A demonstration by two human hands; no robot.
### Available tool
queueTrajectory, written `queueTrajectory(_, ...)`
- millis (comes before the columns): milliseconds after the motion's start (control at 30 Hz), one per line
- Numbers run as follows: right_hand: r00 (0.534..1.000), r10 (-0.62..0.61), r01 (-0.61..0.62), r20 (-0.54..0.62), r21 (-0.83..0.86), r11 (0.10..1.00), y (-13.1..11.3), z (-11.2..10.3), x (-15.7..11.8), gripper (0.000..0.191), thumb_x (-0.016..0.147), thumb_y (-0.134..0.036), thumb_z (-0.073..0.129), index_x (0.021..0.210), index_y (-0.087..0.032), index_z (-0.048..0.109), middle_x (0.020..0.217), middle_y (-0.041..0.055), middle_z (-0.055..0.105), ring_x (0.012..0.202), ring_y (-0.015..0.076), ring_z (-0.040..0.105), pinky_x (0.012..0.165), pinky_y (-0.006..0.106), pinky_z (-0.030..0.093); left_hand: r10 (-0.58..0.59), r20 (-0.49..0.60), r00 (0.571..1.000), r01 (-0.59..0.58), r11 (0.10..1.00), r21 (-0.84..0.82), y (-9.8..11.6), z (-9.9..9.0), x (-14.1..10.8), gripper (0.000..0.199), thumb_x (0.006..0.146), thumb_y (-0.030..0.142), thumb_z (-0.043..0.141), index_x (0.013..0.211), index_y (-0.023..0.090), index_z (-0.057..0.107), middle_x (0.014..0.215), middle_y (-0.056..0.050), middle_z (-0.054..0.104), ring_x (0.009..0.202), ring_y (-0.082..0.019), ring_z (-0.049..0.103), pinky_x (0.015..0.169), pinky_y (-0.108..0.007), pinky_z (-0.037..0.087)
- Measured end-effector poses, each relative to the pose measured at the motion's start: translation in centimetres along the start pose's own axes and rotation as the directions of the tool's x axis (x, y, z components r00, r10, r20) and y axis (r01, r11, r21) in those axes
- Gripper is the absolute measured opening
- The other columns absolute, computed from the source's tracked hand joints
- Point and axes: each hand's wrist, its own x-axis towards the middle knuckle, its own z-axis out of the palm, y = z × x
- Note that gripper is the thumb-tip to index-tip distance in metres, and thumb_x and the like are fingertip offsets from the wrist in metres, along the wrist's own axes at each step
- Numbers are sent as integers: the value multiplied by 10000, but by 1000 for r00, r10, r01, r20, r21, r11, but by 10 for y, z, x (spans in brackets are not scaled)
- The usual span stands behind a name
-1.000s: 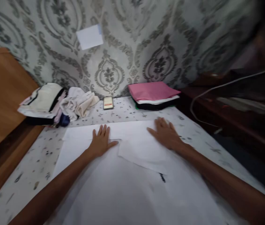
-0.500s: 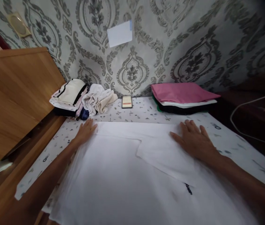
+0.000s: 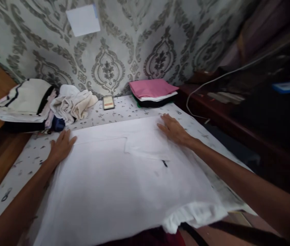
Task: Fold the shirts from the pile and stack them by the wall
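A white garment [image 3: 104, 177] with a small dark mark lies spread over the patterned sheet, its far edge fairly straight and its near right part bunched. My left hand [image 3: 62, 146] rests at the garment's far left corner, palm down with the fingers apart. At the far right corner, my right hand [image 3: 173, 129] lies flat with spread fingers. Neither hand grips anything.
Folded clothes [image 3: 29, 99] are stacked at the back left, beside a crumpled cream cloth [image 3: 73, 104]. A small framed card [image 3: 108, 102] stands near the wall. A pink-topped pile [image 3: 154, 89] sits at the back right. A pale cable [image 3: 227, 73] crosses dark furniture.
The view has swung to the right, so the piles, card and hands appear further left. More of the garment's bunched near edge shows. Both hands remain at its far corners.
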Motion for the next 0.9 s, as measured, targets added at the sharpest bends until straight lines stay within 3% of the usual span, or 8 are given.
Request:
queueTrajectory(133,992,-62,69,-113,58,996,3,-25,-57,590,962,-547,381,1428,-201,493,1522,149,474,1422,339,408,1127,527,383,200,-56,978,-199,980,17,6,-13,-21,661,1011,483,204,1462,35,385,1587,-258,315,1488,-378,273,1159,-631,262)
queueTrajectory(200,985,-36,50,-171,79,996,1,-38,-92,534,954,-536,414,1355,-214,558,1422,157,567,1257,340,569,1009,502,483,390,-85,917,-392,920,-10,10,-17,-35,634,1003,494,257,1411,54,458,1561,-240,370,1456,-370,342,1159,-566,318)
queueTrajectory(300,967,106,-70,-233,157,985,-10,-52,-149,396,951,-508,436,1082,-208,660,1020,117,713,829,255,665,717,381,532,655,-134,743,-665,746,-38,22,-16,-69,520,993,478,342,1371,173,530,1525,-146,451,1379,-319,456,1127,-489,395)
queueTrajectory(400,928,288,-224,-236,266,938,-26,-51,-207,420,947,-531,436,676,-229,545,584,7,541,536,161,489,518,296,396,838,-83,540,-841,540,-24,38,-16,-122,448,977,410,457,1400,278,518,1431,-73,559,1279,-268,540,1069,-432,448)
queueTrajectory(500,882,432,-333,-190,398,855,-37,-35,-257,517,921,-598,453,555,-239,393,496,-17,398,481,145,397,453,288,322,922,-6,386,-922,386,12,51,-17,-177,552,886,429,615,1414,305,512,1344,-58,629,1181,-281,589,1015,-438,475)
queueTrajectory(600,821,555,-416,-133,526,742,-42,-15,-290,517,884,-657,491,579,-240,476,527,2,472,514,176,472,459,300,385,957,43,288,-955,283,93,52,-15,-212,706,812,527,668,1450,288,483,1320,-83,655,1143,-316,609,975,-477,482)
queueTrajectory(700,778,626,-454,-54,641,619,-47,1,-302,519,799,-730,567,660,-230,588,626,35,600,617,217,582,545,324,483,943,79,322,-935,304,182,39,-8,-226,653,842,415,632,1467,310,472,1354,-78,645,1185,-324,603,977,-495,471)
queueTrajectory(900,793,503,-493,344,847,198,-61,18,-304,577,654,-729,734,852,-188,689,891,88,744,861,292,693,804,419,558,830,236,506,-859,461,223,0,7,-233,661,803,77,465,1408,326,558,1425,-79,594,1264,-321,572,908,-454,529)
